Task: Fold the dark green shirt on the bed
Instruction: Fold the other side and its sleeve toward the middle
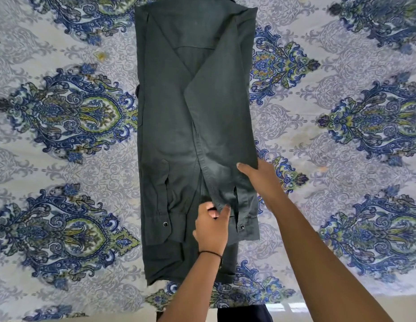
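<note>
The dark green shirt (pixel 170 117) lies lengthwise in the middle of the bed, its sides folded in to a long narrow strip, collar end at the far side. Both sleeves run down the strip and cross near the middle; their snap cuffs lie near me. My left hand (pixel 211 228) pinches the cuff edge of the right sleeve close to the shirt's centre line. My right hand (pixel 260 177) rests on the strip's right edge, thumb on top of the fabric and fingers tucked under it.
The bedsheet (pixel 63 147) is white-grey with large blue and green paisley medallions and spreads on both sides of the shirt. The bed's near edge (pixel 318 300) runs along the bottom, with pale floor below it.
</note>
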